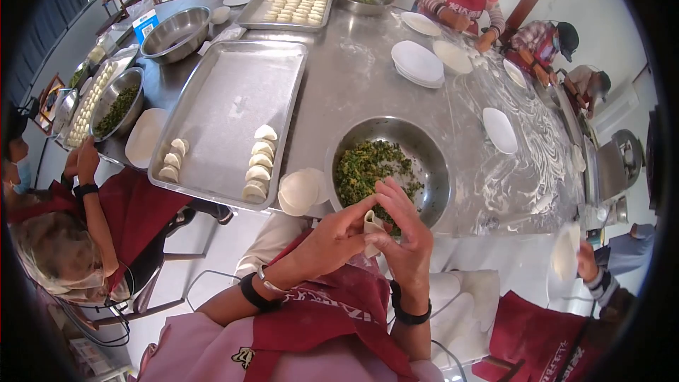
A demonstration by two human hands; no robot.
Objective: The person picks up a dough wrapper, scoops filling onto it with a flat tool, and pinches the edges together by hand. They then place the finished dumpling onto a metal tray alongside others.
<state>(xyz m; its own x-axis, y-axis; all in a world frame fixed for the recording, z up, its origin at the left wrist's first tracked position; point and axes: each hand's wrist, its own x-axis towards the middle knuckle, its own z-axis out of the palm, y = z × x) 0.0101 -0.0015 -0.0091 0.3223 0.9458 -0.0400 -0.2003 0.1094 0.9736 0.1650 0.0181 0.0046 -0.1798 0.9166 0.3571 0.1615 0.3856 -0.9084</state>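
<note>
A folded dumpling wrapper (373,230) is pinched between my left hand (338,235) and my right hand (404,230), just over the near edge of a steel bowl (440,163). Chopped green and yellow filling (368,166) lies in that bowl, partly hidden by my fingers. Left of the bowl, a stack of round wrappers (300,191) rests at the table edge. Further left, a large metal tray (233,99) holds two short rows of dumplings, one on its left side (173,159) and one on its right side (259,163).
A full tray of dumplings (296,3) and an empty steel bowl (177,34) stand farther back. White plates (417,64) and scattered flour (520,163) are on the steel table (339,71). Several people in red aprons work around it; one person's hands (83,163) are at the left.
</note>
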